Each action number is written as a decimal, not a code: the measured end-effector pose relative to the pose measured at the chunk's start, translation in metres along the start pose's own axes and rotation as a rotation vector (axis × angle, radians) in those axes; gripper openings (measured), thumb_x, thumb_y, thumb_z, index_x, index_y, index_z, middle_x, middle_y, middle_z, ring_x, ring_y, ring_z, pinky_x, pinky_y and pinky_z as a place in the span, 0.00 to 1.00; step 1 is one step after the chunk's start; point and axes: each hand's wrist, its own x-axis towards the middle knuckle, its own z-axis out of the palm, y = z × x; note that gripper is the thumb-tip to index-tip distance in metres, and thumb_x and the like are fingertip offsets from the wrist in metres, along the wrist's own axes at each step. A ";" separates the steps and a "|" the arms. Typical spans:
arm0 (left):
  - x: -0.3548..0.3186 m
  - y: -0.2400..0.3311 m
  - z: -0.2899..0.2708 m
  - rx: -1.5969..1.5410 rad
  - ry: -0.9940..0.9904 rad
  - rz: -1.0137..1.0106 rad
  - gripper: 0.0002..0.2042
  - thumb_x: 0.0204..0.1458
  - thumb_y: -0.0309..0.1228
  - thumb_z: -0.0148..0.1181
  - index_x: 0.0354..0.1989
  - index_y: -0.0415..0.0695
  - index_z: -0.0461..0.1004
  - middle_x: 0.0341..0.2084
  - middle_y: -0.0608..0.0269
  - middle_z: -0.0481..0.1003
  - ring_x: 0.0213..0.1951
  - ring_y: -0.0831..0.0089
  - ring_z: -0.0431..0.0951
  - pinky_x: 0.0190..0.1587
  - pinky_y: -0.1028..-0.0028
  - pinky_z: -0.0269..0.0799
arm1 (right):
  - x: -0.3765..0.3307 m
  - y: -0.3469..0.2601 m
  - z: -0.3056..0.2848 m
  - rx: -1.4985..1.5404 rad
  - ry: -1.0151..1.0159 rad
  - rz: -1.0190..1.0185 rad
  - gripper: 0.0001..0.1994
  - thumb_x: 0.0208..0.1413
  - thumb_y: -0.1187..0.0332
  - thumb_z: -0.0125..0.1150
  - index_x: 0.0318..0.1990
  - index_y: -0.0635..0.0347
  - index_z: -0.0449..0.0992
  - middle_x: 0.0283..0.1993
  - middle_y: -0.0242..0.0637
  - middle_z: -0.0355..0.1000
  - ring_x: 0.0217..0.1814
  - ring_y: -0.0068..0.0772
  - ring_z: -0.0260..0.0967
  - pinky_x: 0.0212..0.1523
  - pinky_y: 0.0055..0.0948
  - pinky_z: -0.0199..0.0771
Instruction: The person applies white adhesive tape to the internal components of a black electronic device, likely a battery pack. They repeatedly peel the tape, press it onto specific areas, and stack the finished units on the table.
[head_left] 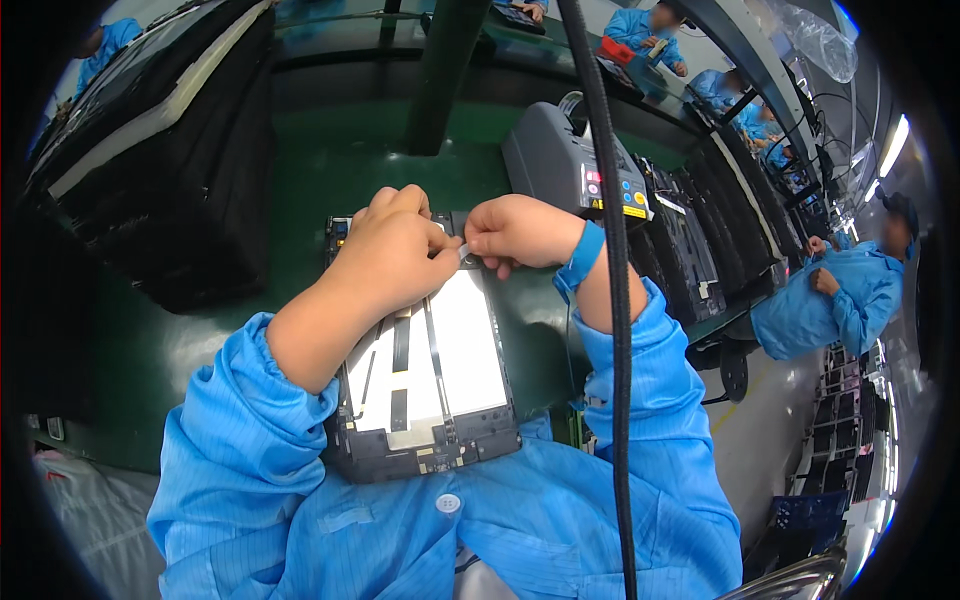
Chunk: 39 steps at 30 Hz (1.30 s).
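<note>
An opened tablet [465, 340] lies in front of me, its inside facing up: a bright silver-white area crossed by dark ribbon cables, inside a dark frame. Over its far end, my left hand [392, 250] reaches in with thumb and forefinger pinched together. My right hand [520, 235], a blue band around its wrist, pinches from the right. Between the two sets of fingertips is a small pale strip [464, 252], like a piece of tape, with both hands closed at it. The fingers hide part of the tablet's far edge.
A grey tape-dispenser-like machine [555, 155] with coloured buttons stands beyond my right hand on the green table [330, 150]. Tall black stacks [190, 190] stand at left. A black cable [615, 300] hangs across the right side. A person in blue [830, 305] stands at right.
</note>
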 end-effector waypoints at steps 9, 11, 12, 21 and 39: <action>-0.001 -0.003 0.002 -0.016 0.024 0.032 0.11 0.46 0.37 0.57 0.26 0.44 0.83 0.34 0.60 0.68 0.46 0.63 0.65 0.50 0.65 0.61 | -0.003 0.004 0.000 0.086 -0.021 -0.037 0.07 0.61 0.69 0.51 0.34 0.61 0.71 0.26 0.28 0.67 0.28 0.19 0.66 0.30 0.21 0.70; -0.002 -0.001 0.003 -0.019 0.040 0.017 0.12 0.46 0.38 0.57 0.25 0.44 0.83 0.33 0.61 0.68 0.45 0.63 0.65 0.50 0.65 0.61 | -0.001 0.008 0.001 0.128 -0.027 -0.046 0.07 0.62 0.69 0.51 0.34 0.61 0.71 0.26 0.28 0.66 0.29 0.18 0.65 0.30 0.21 0.69; -0.002 0.000 0.001 -0.024 0.045 0.000 0.12 0.46 0.38 0.57 0.25 0.44 0.83 0.33 0.61 0.68 0.45 0.63 0.65 0.50 0.65 0.61 | 0.001 0.009 -0.001 0.144 -0.031 -0.040 0.07 0.62 0.69 0.51 0.33 0.61 0.71 0.26 0.27 0.66 0.30 0.18 0.65 0.30 0.21 0.69; 0.000 -0.005 0.007 0.012 0.024 0.020 0.11 0.47 0.38 0.58 0.24 0.46 0.83 0.31 0.63 0.67 0.43 0.64 0.64 0.47 0.65 0.61 | 0.000 -0.001 0.007 -0.026 0.039 -0.019 0.06 0.60 0.69 0.53 0.34 0.61 0.71 0.27 0.29 0.67 0.28 0.19 0.66 0.30 0.22 0.72; 0.005 -0.003 0.004 0.009 0.090 0.036 0.11 0.37 0.34 0.67 0.30 0.44 0.82 0.28 0.60 0.71 0.42 0.62 0.69 0.46 0.66 0.65 | 0.003 0.025 0.028 0.382 0.347 0.199 0.18 0.44 0.56 0.65 0.29 0.65 0.72 0.20 0.35 0.68 0.18 0.27 0.67 0.15 0.23 0.59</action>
